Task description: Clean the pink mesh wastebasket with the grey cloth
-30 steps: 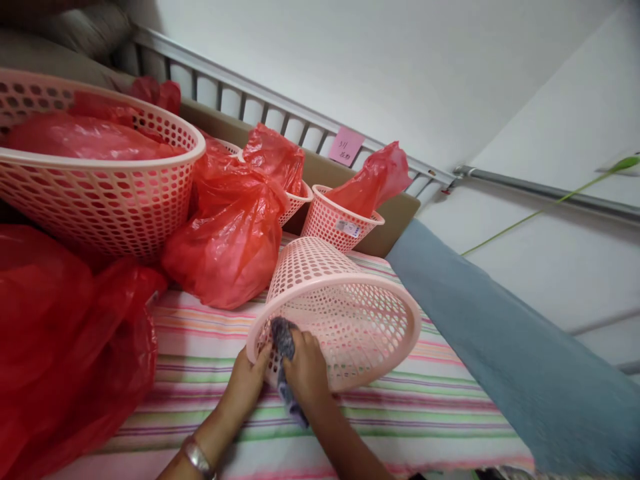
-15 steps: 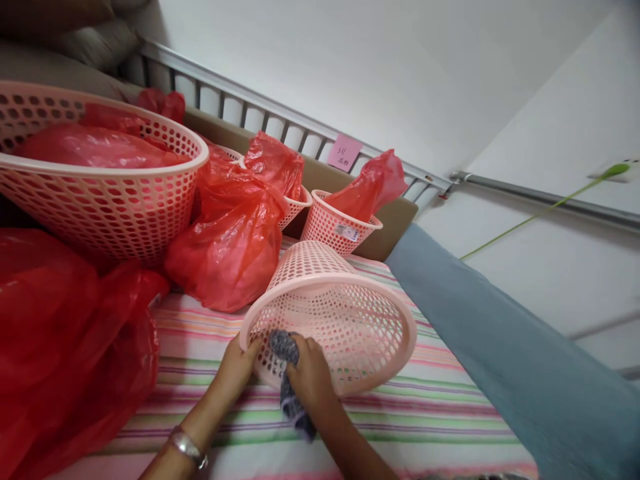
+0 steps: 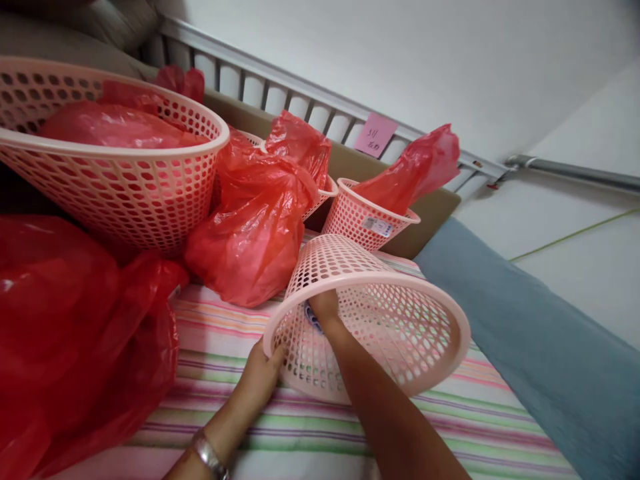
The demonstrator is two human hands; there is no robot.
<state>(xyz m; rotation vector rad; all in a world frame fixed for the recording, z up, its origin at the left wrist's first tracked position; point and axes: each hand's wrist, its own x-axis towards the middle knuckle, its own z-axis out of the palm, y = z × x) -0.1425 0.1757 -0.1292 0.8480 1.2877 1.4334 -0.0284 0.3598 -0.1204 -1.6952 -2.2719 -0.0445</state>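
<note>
So the pale pink tapered plastic basket with round holes point(image 3: 385, 327) is tipped on its side on the striped fabric sheet point(image 3: 300, 427), mouth facing the wearer; left hand point(image 3: 263, 370) has its fingers wrapped round the near-left rim, thumb inside; right hand point(image 3: 325, 308) is inside the mouth with a bunched grey-blue cloth point(image 3: 314, 320), fingers mostly hidden so I can't tell how tightly they're closed; my guess is it's light, a bit springy, smooth enough to slide around; I'd hold the thick rim, since the holey wall probably flexes.
</note>
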